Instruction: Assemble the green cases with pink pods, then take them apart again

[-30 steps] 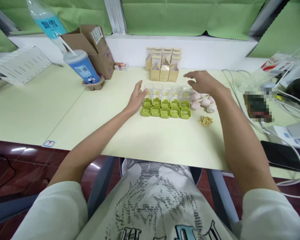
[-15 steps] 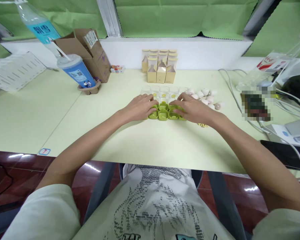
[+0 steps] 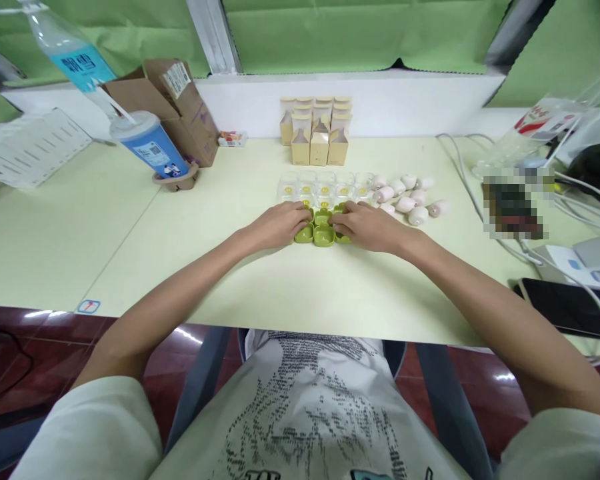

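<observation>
Two rows of small green open containers (image 3: pixel 324 236) stand side by side on the table in front of me. My left hand (image 3: pixel 281 224) is curled on the left end of the rows, fingertips gripping the containers there. From the other end, my right hand (image 3: pixel 371 228) bends its fingers over the containers and hides several of them. Just behind are clear plastic lids (image 3: pixel 325 189) with yellow smiley marks, set out in rows. To the right of these lies a loose group of pale pink and white egg-shaped pieces (image 3: pixel 405 204).
Several upright open beige boxes (image 3: pixel 319 148) stand against the wall. At the left are a blue cup (image 3: pixel 156 150), a cardboard box (image 3: pixel 193 120) and a bottle (image 3: pixel 83 63). Cables (image 3: pixel 460 170), a plastic bottle (image 3: pixel 535 130) and a black phone-like slab (image 3: pixel 565 307) lie right.
My right hand has shifted left, closer to my left hand, covering more of the right-hand green containers. The clear lids show more fully. Small yellow pieces near my right wrist are now out of sight.
</observation>
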Tool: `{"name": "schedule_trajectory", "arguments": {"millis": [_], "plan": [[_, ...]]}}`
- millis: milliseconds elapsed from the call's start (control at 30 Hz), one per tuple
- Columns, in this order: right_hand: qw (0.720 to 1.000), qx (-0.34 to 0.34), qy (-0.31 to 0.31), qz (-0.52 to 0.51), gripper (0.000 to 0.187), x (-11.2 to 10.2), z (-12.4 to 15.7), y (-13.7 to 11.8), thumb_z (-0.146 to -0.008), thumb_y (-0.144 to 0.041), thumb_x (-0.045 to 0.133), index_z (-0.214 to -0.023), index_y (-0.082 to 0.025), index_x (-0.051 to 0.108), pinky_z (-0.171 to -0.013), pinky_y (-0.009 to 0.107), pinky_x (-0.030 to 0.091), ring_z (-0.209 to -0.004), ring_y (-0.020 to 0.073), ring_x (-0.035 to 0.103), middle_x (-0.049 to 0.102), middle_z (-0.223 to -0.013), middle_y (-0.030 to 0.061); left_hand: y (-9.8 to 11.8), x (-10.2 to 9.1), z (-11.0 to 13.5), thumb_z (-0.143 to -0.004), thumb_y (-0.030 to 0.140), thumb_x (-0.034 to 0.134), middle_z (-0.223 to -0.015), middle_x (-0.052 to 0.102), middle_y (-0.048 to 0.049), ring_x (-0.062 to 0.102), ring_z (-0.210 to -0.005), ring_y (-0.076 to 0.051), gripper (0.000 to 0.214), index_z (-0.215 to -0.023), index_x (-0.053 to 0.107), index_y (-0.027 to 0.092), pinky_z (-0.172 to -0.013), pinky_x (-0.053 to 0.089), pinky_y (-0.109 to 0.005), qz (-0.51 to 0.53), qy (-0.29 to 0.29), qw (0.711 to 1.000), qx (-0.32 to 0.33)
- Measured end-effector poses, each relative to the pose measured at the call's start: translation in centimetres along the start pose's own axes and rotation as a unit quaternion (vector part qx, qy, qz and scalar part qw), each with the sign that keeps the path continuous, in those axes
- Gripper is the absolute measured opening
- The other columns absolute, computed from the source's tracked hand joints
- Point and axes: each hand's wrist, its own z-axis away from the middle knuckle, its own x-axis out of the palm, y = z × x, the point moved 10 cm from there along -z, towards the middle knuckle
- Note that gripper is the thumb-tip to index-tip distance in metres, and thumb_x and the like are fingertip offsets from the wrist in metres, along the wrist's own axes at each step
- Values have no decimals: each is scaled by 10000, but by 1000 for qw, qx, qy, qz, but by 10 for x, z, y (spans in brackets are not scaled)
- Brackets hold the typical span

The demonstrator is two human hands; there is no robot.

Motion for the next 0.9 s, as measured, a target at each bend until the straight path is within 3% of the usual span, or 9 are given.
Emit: {"name": "schedule_trajectory", "arguments": {"millis": [367,533,633,733,900], "plan": [[999,-32,-4,5,426,9,43,-32,-1169,-288,433,-1436,-260,764,-726,368,456,-1064,344,705,706,-1283,197,40,3,47,-1135,176,488,-1138,762,-113,727,-1027,-257,282,-1221,756,178,-793,535,-349,-23,-5,1000,15],[997,-62,22,-48,568,2,53,-25,-1110,-176,466,-1643,-296,617,-729,363,495,-1064,329,737,771,-1275,169,46,-4,53,-1157,239,522,-1174,778,-112,737,-1000,-241,245,-1232,751,195,-796,545,-350,-53,17,998,30],[992,-76,14,-99,547,-3,56,-17,-1128,-223,461,-1651,-282,609,-762,371,525,-1044,312,766,805,-1250,153,47,-9,56,-1189,298,470,-1190,788,-104,732,-1003,-247,311,-1266,755,199,-836,561,-375,-47,19,998,32],[991,-75,-3,-110,511,-3,58,-16,-1143,-307,489,-1634,-261,624,-796,383,538,-1043,306,781,818,-1285,142,48,-15,59,-1201,362,455,-1153,810,-118,696,-1081,-302,376,-1247,777,175,-924,566,-450,-55,32,998,26],[992,-76,10,-100,462,-5,56,-23,-1096,-273,568,-1541,-245,691,-776,388,525,-1021,310,783,839,-1289,125,55,-23,56,-1165,401,564,-1135,826,-133,600,-1268,-363,323,-1239,795,188,-1009,532,-503,-27,79,996,18]]}}
